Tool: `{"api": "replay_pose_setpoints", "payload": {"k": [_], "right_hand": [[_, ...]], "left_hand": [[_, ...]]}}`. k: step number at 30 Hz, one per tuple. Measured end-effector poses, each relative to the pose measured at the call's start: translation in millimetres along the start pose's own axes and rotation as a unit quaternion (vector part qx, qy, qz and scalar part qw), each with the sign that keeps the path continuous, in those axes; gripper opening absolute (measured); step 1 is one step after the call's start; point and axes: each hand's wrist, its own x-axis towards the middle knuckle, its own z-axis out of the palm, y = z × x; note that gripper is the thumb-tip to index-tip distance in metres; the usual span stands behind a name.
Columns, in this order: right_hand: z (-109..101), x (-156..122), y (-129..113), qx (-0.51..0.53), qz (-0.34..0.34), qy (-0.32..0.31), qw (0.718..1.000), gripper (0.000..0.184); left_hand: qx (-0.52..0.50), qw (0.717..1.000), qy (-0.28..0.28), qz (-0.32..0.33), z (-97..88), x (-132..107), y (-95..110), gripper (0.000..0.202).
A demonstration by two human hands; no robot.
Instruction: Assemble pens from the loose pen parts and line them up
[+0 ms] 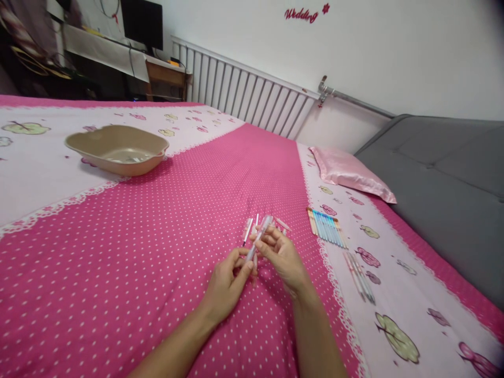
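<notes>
Between both hands is a slim pale pen [266, 222], slanting up and away over the bedspread. My left hand [224, 289] pinches its lower end between thumb and fingers. Higher up, the thumb and fingers of my right hand [284, 258] are closed on the same pen. Just beyond the fingers lie several loose pen parts, among them a white tube with a dark tip [248, 230] and a pinkish piece [282, 224]. My hands partly hide this pile.
To the right, a neat row of blue and orange pens [327, 227] lies above a smaller group of pale pens [359, 277]. A beige basin [129, 168] with small pieces inside sits at left. A pink pillow [350, 172] rests by the grey headboard [444, 163].
</notes>
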Motion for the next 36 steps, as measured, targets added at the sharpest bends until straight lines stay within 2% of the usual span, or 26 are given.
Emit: {"api": "replay_pose_setpoints", "payload": {"k": [4, 7, 11, 19, 27, 31, 36], "right_hand": [[0.9, 1.9, 1.0, -0.010, 0.001, 0.041, 0.999, 0.033], [1.7, 1.7, -1.2, -0.012, 0.008, 0.052, 0.999, 0.033], [0.1, -0.4, -4.8, -0.019, 0.007, 0.036, 0.999, 0.035], [-6.1, -4.0, -6.0, -0.005, 0.008, -0.043, 0.999, 0.038], [-1.8, 0.6, 1.6, -0.031, -0.001, 0.010, 0.999, 0.029], [2.0, 0.9, 2.3, -0.049, 0.001, 0.032, 0.998, 0.032], [2.3, -2.1, -1.1, -0.015, 0.015, -0.015, 1.000, 0.036]], "left_hand": [[0.010, 1.000, 0.005, -0.002, 0.8, 0.2, -0.7, 0.026], [0.015, 1.000, -0.002, -0.004, 0.2, 0.0, 0.3, 0.028], [0.008, 1.000, -0.014, -0.003, -1.2, -0.8, 3.3, 0.029], [-0.031, 0.999, -0.040, -0.007, -1.5, -1.6, 7.2, 0.030], [-0.011, 0.999, -0.034, -0.007, -1.1, -1.4, 4.1, 0.031], [-0.003, 0.999, -0.033, -0.008, -0.5, -1.7, 2.1, 0.030], [-0.011, 0.999, -0.032, 0.001, -1.0, -2.1, 4.3, 0.029]]}}
